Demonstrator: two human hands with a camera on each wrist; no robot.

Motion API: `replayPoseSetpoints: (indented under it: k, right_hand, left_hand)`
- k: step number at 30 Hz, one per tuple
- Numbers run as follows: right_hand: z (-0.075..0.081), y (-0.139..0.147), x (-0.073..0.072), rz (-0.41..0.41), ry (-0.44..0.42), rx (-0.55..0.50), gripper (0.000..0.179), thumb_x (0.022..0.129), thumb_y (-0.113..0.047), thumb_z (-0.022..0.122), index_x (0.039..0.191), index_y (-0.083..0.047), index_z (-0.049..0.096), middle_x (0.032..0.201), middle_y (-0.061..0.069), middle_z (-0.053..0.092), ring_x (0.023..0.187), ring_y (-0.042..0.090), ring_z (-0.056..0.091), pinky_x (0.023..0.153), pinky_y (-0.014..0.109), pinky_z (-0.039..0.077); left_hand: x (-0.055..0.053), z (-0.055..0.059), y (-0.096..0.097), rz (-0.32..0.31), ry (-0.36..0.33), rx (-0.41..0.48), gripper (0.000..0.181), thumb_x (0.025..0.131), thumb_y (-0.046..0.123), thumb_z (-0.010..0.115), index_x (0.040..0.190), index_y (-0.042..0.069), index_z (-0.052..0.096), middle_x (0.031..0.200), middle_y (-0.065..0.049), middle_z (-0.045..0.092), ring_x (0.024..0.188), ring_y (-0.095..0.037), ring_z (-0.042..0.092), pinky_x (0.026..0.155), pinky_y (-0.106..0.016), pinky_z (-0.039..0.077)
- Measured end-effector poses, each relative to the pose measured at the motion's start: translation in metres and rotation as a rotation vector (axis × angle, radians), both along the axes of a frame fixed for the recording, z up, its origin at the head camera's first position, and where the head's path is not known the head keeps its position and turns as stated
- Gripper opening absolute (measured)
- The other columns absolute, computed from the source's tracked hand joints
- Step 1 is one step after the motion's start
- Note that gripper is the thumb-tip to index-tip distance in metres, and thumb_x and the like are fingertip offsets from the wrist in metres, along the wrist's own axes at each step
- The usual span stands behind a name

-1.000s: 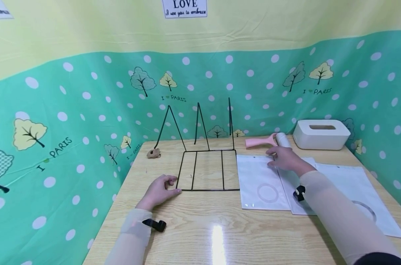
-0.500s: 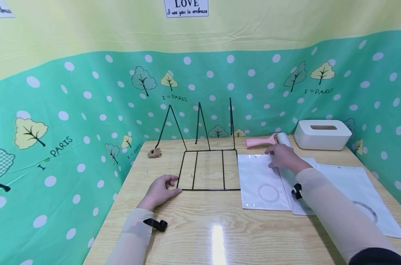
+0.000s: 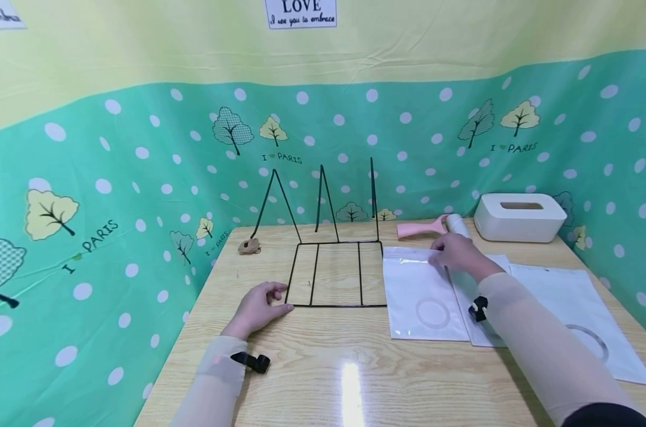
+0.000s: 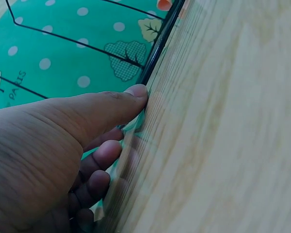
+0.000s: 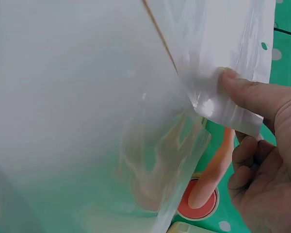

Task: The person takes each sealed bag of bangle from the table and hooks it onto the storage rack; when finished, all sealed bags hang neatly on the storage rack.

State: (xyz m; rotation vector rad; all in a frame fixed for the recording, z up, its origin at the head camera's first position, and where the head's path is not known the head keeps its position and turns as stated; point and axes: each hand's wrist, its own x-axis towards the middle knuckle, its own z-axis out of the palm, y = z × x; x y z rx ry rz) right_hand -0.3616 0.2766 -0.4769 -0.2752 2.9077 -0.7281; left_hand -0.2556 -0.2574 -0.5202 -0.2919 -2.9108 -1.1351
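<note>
A black wire rack with upright pointed dividers along its back stands mid-table. My left hand grips its front left corner; in the left wrist view the thumb lies on the black wire with the other fingers curled below. To the rack's right lies a white flat zip bag marked with a pale ring. My right hand pinches the top right corner of this bag, thumb on its face and fingers behind. That top edge is bent up a little, its lower part flat on the table.
Two more white bags lie to the right, partly under my right arm. Behind them are a pink-handled lint roller and a white tissue box. A small brown object sits at the back left. Patterned green cloth walls the table.
My right hand has taken the nearest bag's top corner between thumb and fingers, and that edge has risen slightly. My left hand stays at the rack's corner.
</note>
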Motion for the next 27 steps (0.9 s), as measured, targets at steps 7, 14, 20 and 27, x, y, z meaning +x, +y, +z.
replayPoseSetpoints:
  k: [7, 14, 20, 27]
  right_hand:
    - [0.009, 0.003, 0.012, -0.047, -0.004, -0.153, 0.02, 0.098, -0.026, 0.077, 0.109, -0.009, 0.076, 0.103, 0.009, 0.071, 0.087, 0.027, 0.06, 0.072, 0.039, 0.051]
    - [0.021, 0.006, 0.023, -0.071, 0.046, -0.25, 0.024, 0.098, -0.03, 0.078, 0.11, -0.01, 0.076, 0.101, 0.011, 0.066, 0.09, 0.029, 0.056, 0.071, 0.04, 0.049]
    - [0.037, 0.007, 0.038, -0.056, 0.096, -0.276, 0.03, 0.098, -0.034, 0.077, 0.115, -0.009, 0.075, 0.104, 0.013, 0.065, 0.092, 0.031, 0.055, 0.073, 0.04, 0.049]
    - [0.056, 0.006, 0.055, -0.033, 0.166, -0.269, 0.029, 0.099, -0.034, 0.076, 0.113, -0.009, 0.076, 0.093, 0.012, 0.062, 0.088, 0.031, 0.052, 0.07, 0.04, 0.049]
  left_hand:
    - [0.0, -0.002, -0.001, -0.001, 0.004, -0.001, 0.049, 0.084, 0.035, 0.091, 0.126, 0.016, 0.072, 0.096, 0.006, 0.061, 0.085, -0.017, 0.052, 0.078, -0.037, 0.042]
    - [0.001, -0.001, -0.001, -0.001, 0.002, 0.007, 0.05, 0.084, 0.036, 0.091, 0.126, 0.017, 0.073, 0.096, 0.006, 0.061, 0.085, -0.017, 0.052, 0.078, -0.038, 0.042]
    - [0.001, -0.002, -0.001, 0.004, 0.005, 0.008, 0.049, 0.083, 0.036, 0.091, 0.125, 0.017, 0.073, 0.096, 0.006, 0.061, 0.085, -0.017, 0.052, 0.078, -0.037, 0.042]
    - [0.0, -0.003, -0.002, 0.001, 0.018, 0.006, 0.049, 0.084, 0.036, 0.091, 0.125, 0.016, 0.073, 0.096, 0.006, 0.061, 0.085, -0.017, 0.052, 0.078, -0.037, 0.042]
